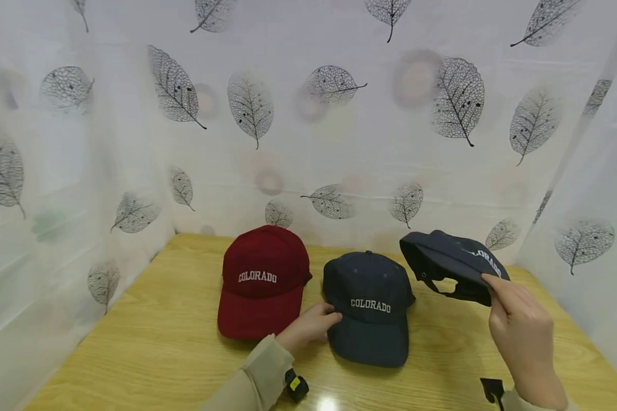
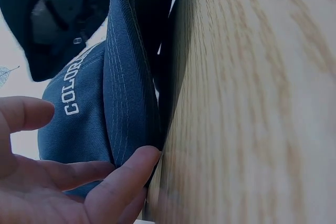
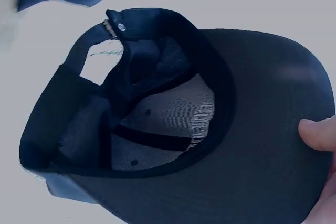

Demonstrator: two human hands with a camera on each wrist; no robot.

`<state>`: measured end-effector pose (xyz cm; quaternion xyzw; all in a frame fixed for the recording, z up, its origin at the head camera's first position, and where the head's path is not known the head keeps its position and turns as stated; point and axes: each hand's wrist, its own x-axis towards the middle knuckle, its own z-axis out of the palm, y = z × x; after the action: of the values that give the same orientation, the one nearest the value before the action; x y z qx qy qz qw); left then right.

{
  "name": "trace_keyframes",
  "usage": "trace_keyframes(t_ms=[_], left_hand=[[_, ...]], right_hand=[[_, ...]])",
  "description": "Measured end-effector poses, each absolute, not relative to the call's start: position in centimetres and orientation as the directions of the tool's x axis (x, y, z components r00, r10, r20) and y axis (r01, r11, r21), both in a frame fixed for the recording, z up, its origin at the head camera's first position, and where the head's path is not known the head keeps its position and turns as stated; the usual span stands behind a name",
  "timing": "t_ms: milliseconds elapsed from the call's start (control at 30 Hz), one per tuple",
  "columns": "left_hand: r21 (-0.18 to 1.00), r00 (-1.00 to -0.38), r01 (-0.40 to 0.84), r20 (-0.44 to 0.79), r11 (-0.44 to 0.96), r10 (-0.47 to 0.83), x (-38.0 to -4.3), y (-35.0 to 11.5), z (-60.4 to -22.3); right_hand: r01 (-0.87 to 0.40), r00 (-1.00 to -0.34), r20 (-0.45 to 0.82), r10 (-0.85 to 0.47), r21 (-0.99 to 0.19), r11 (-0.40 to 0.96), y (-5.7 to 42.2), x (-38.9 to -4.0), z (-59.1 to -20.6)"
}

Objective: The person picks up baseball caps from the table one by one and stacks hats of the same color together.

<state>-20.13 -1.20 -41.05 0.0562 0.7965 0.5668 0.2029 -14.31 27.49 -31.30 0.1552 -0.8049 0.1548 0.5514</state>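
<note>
A navy baseball cap (image 1: 369, 279) with white COLORADO lettering rests on the table, its brim toward me. At its left side is my left hand (image 1: 313, 324). In the left wrist view, the fingers (image 2: 123, 182) touch the edge of the brim (image 2: 128, 87), while the thumb stands apart from the cap. My right hand (image 1: 523, 322) pinches a second navy cap (image 1: 452, 265) by its brim and holds it tilted above the table at the right. In the right wrist view the thumb lies on the brim's underside (image 3: 262, 114), and the inside and back strap (image 3: 113, 30) show.
A red COLORADO cap (image 1: 263, 279) sits on the wooden table (image 1: 159, 319), left of the navy one. Behind and at both sides hang pale sheets (image 1: 298, 154) printed with leaves. A small black device (image 1: 296, 387) is by the left cuff.
</note>
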Motion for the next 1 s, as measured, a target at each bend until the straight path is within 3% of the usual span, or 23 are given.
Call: trace_keyframes(t_ms=[200,367,767,1000], left_hand=[[0.924,-0.904,-0.141,-0.266,0.355,0.334,-20.2,-1.3,-41.2],[0.926,-0.901,-0.124,-0.256,0.358,0.35,-20.3,-1.4,-41.2],[0.954,-0.908,-0.085,-0.193,0.289,0.371,-20.2,-1.4,-41.4],[0.957,-0.913,-0.102,-0.198,0.271,0.357,-20.2,-1.3,-41.3]], right_hand=[[-0.53,-0.172,0.983,-0.069,-0.033,0.847,24.9,-13.4,-30.3],[-0.635,-0.1,0.987,-0.127,0.035,0.772,22.7,-12.9,-29.7],[-0.698,-0.031,0.96,-0.28,0.179,0.693,20.4,-14.5,-31.7],[-0.711,-0.091,0.92,-0.381,0.209,0.672,20.1,-15.5,-34.1]])
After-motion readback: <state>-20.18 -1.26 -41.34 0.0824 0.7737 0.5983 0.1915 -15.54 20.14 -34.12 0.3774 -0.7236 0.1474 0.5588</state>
